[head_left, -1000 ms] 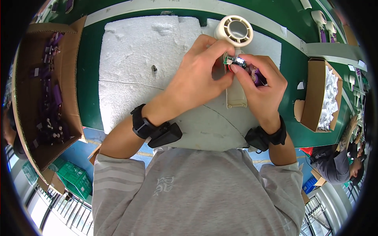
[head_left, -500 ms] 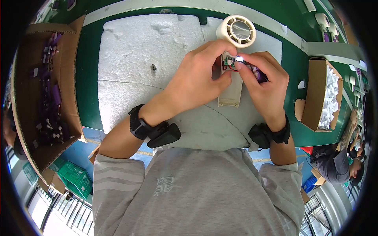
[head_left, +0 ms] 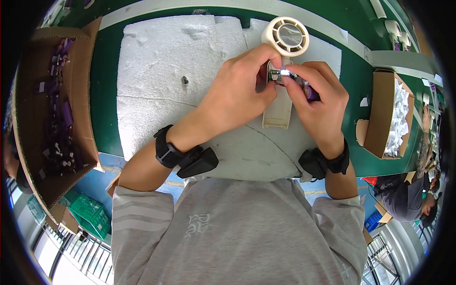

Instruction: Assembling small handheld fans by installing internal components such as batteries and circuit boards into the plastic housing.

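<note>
A cream handheld fan (head_left: 278, 114) lies on the foam sheet, its round grille at the far end and its hollow handle toward me. My left hand (head_left: 237, 90) is closed around the upper handle, thumb and forefinger at the small green circuit board (head_left: 274, 75). A white light glows on that board. From the other side, my right hand (head_left: 320, 95) pinches the board's right end between thumb and forefinger. A purple battery cell (head_left: 311, 93) sits under the curled fingers of this hand, with red wire near the board. Fingertips partly cover the board.
White foam sheet (head_left: 161, 57) covers the green table (head_left: 107, 118); a small dark part (head_left: 185, 81) lies on it. At left stands a cardboard box (head_left: 85, 128) of purple battery assemblies, at right a carton (head_left: 377, 114) of white pieces. Another person (head_left: 399, 197) works at far right.
The circuit board has turned and shifted slightly left over the handle, its light moving with it. My left hand has moved slightly up and left, and more of the fan's neck shows.
</note>
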